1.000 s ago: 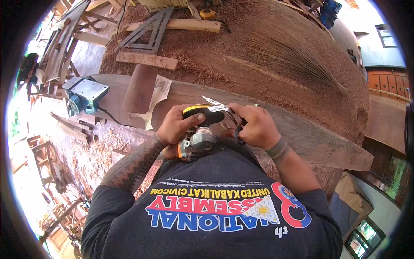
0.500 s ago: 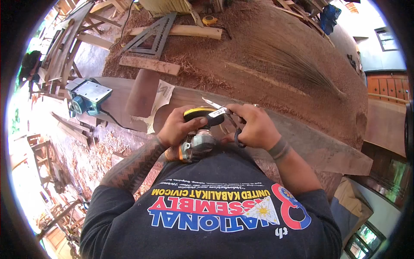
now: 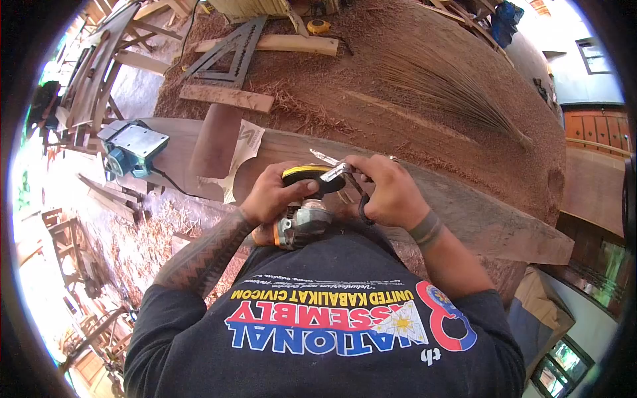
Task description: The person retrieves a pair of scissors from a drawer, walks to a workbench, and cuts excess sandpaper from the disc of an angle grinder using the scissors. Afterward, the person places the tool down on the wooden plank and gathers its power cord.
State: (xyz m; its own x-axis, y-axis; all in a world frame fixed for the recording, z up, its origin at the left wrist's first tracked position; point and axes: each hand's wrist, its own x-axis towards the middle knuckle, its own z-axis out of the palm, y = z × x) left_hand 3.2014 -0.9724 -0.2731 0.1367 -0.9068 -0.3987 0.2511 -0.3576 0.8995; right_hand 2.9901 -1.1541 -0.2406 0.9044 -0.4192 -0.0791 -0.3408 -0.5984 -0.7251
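Observation:
My left hand [image 3: 273,192] is closed on the disc end of an angle grinder [image 3: 312,219], its thumb pressed on the black face of the round pad [image 3: 302,174] with the yellow rim. The grinder's body rests against my lap. In my right hand [image 3: 391,189] is a pair of scissors [image 3: 334,172], black-handled with silver blades. Those blades are spread apart, one lying across the pad's right edge and the other pointing past it. Whether they touch the pad I cannot tell. Beyond my left hand, a brown sandpaper sheet [image 3: 217,140] with a torn or cut pale piece [image 3: 249,142] lies on the plank.
A long wooden plank [image 3: 491,225] runs across in front of me. On its left end sits a teal electric planer [image 3: 133,147] with a cord. Farther off are a metal triangle square [image 3: 232,56], a yellow tape measure [image 3: 318,26], a stick broom [image 3: 458,93] and wood shavings.
The scissors' blades have shifted and turned slightly at the pad's edge, with my right hand moving a little. My left hand and the grinder stay nearly in place.

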